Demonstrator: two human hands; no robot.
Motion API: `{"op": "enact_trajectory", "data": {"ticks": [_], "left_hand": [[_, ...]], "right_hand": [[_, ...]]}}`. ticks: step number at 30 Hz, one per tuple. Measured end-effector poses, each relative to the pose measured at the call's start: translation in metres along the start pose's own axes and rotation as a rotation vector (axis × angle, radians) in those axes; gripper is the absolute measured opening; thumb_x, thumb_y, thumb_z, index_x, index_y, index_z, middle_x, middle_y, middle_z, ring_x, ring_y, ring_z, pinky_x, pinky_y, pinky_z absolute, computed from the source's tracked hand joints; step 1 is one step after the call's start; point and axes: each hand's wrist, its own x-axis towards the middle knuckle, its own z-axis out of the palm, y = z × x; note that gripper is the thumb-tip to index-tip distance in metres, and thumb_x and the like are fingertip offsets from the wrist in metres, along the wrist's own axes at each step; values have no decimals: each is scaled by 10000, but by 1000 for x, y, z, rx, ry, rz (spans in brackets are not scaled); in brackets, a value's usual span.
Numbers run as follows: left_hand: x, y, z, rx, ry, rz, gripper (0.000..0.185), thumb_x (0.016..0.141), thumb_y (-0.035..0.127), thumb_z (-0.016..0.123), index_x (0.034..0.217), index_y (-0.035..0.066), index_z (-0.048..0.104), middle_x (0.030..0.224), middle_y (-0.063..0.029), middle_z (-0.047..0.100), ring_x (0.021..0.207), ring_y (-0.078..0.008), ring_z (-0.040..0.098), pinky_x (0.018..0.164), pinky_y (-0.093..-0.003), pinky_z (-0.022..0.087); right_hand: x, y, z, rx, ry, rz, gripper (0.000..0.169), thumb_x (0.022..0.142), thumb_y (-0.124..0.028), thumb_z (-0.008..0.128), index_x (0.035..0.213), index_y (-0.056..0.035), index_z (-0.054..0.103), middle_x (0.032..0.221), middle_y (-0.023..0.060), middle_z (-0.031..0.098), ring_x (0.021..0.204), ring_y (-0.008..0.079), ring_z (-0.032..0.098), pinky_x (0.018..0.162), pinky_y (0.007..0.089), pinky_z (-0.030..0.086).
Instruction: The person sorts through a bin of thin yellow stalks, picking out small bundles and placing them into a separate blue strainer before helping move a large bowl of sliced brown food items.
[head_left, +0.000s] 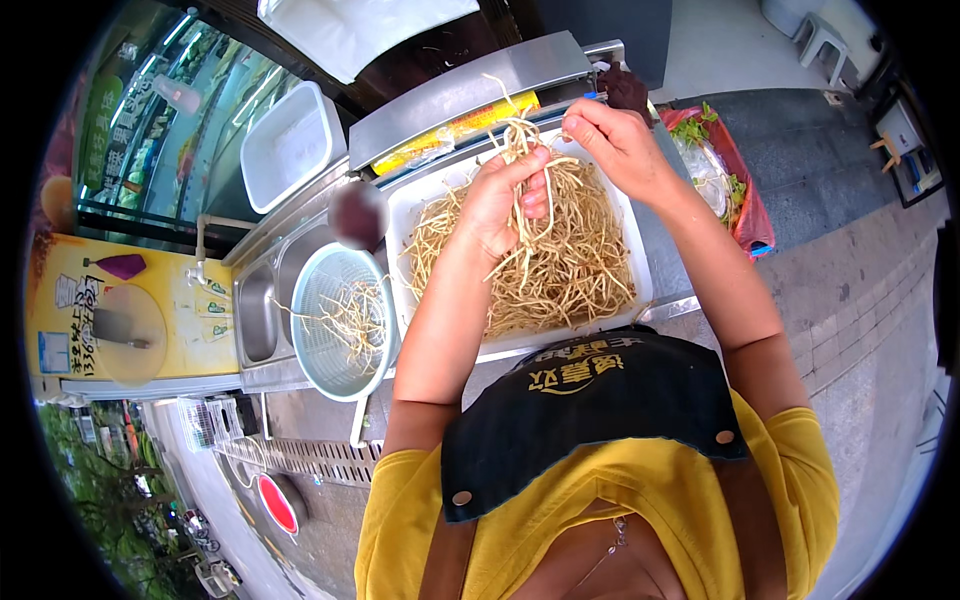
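My left hand (506, 199) is closed around a bunch of long, pale, thin roots (519, 139), their ends sticking out above and below the fist. To its right, my right hand (619, 150) pinches the tip of a thin strand between thumb and forefinger. Both hands are above a white plastic tub (641, 259) heaped with a tangled pile of brownish roots (570, 255). Left of the tub, a pale blue plastic colander (307, 349) holds a smaller heap of roots (356, 322) on its bottom.
A steel double sink (257, 307) with a tap (196, 271) lies left of the colander. Behind it stands a white plastic basin (289, 150). A yellow box (457, 135) lies beyond the tub. At right, a red bag (754, 217) holds greens and clear plastic.
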Motion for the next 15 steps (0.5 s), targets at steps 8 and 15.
{"op": "enact_trajectory", "data": {"ticks": [8, 15], "left_hand": [[1, 8, -6, 39, 49, 76, 110, 831, 144, 574, 806, 87, 483, 601, 10, 433, 454, -60, 361, 389, -183, 284], [-5, 2, 12, 159, 12, 51, 108, 831, 151, 572, 811, 84, 489, 586, 24, 408, 448, -57, 336, 409, -193, 263]], "right_hand": [[4, -13, -12, 553, -397, 425, 172, 852, -160, 496, 732, -41, 531, 613, -27, 440, 506, 20, 344, 437, 173, 265], [-5, 12, -1, 466, 30, 320, 85, 765, -60, 519, 685, -38, 500, 607, -37, 435, 497, 35, 383, 423, 180, 283]]}}
